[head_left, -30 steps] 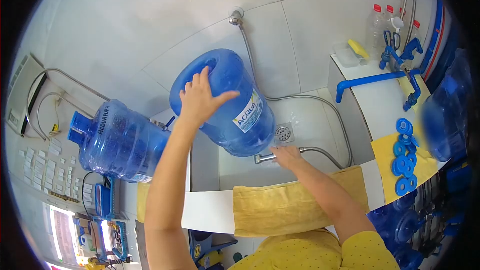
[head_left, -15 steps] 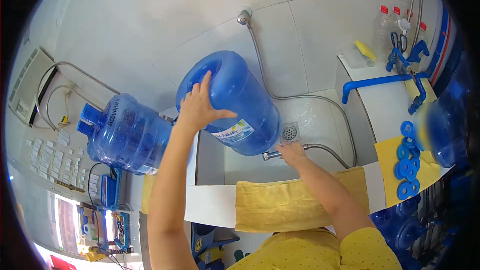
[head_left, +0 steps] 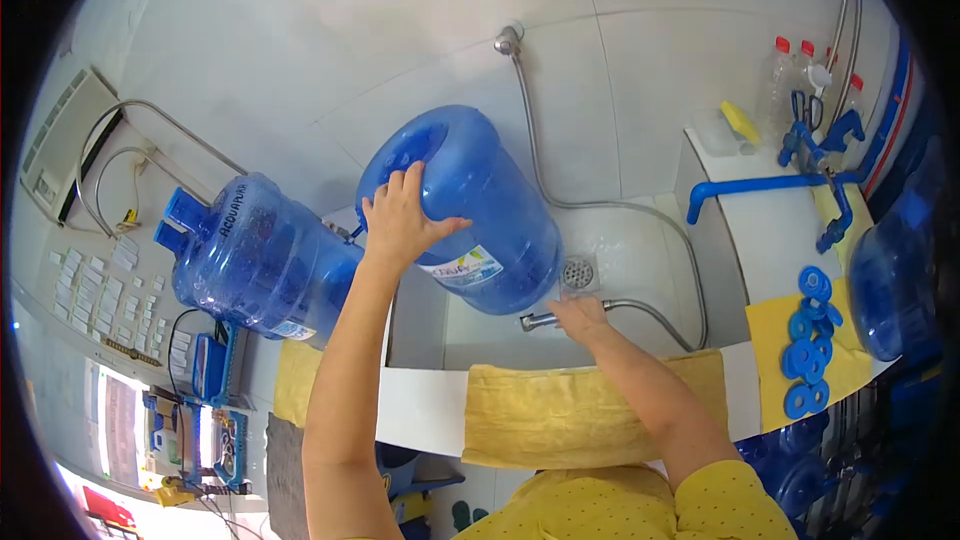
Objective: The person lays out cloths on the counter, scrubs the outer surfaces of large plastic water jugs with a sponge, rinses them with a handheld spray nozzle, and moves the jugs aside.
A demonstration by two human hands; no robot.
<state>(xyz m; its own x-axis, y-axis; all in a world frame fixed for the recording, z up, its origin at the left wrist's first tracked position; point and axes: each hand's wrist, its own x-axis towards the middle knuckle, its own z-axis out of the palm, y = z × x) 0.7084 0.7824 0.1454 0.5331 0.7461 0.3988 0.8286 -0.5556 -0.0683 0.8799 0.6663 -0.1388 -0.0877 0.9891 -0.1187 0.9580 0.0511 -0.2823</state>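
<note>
A large blue water jug point(head_left: 500, 210) stands tilted in the sink point(head_left: 660, 250), its recessed end up. My left hand point(head_left: 400, 220) holds the jug's upper part, fingers over the rounded shoulder and thumb stretched toward the label point(head_left: 465, 270). Low in the sink, beside the jug's lower end, my right hand point(head_left: 582, 318) is closed around the handle of a metal spray nozzle point(head_left: 538, 322). The nozzle's hose point(head_left: 655, 318) runs out past the hand and loops up to a wall fitting point(head_left: 508, 40). The jug's mouth is hidden from view.
Left of the sink lies another blue jug point(head_left: 265, 255) with a blue cap. A yellow cloth point(head_left: 560, 415) drapes over the front ledge. On the right are blue ring-shaped caps point(head_left: 803, 358), blue pipes point(head_left: 770, 183), clear bottles with red caps point(head_left: 775, 80) and a further jug point(head_left: 890, 285).
The camera view has shifted slightly. My left hand's fingers sit a little lower on the jug, while my right hand stays at the spray nozzle. The jug remains tilted in the sink.
</note>
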